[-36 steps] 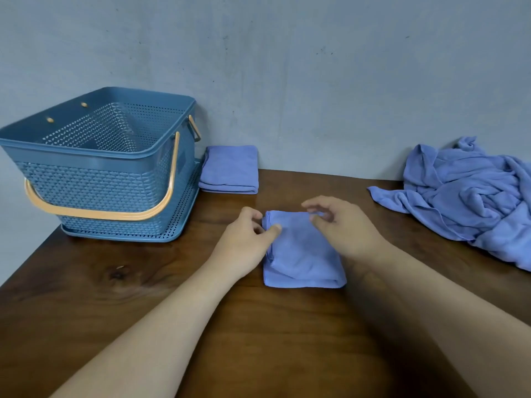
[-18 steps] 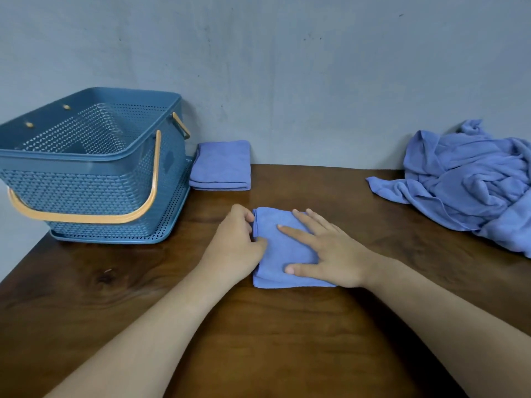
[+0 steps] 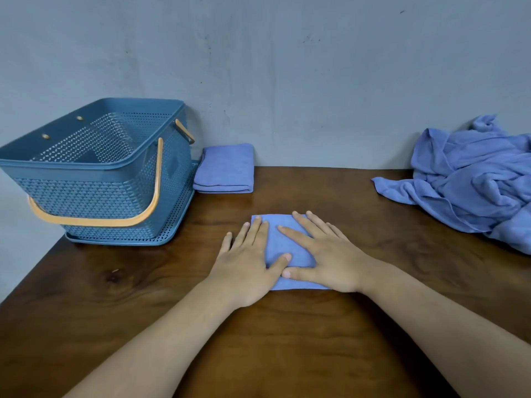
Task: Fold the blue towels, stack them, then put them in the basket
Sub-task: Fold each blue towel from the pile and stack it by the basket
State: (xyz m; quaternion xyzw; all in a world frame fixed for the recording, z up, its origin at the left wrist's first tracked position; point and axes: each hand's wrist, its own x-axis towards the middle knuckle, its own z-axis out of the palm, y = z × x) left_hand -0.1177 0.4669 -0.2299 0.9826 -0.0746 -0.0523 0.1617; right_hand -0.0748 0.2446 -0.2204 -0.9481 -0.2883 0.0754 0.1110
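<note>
Dark wooden worktop [image 3: 287,340] against a plain grey-blue wall [image 3: 287,81], viewed from above, with two bare forearms reaching in from the bottom.

Pressing palms down with fingers straight and slightly spread: left hand [image 3: 247,262] and right hand [image 3: 324,254], side by side on a small folded towel [image 3: 298,258], blue, near the middle of the worktop. Overlapping the towel's left edge, outer fingers on the bare wood: the left hand. Covering the towel's right part: the right hand. Lying close together over the cloth: the two thumb tips.

Resting farther back against the wall: a second folded towel [image 3: 225,168], also blue, just beside the right end of the basket [image 3: 94,196].

Standing upright at the back left: that basket, blue perforated plastic, with an orange handle [image 3: 94,221] hanging down across its near side.

Sprawling at the far right, well apart from the hands: a crumpled pile of unfolded towels [image 3: 471,182], blue, partly cut off by the frame edge.
</note>
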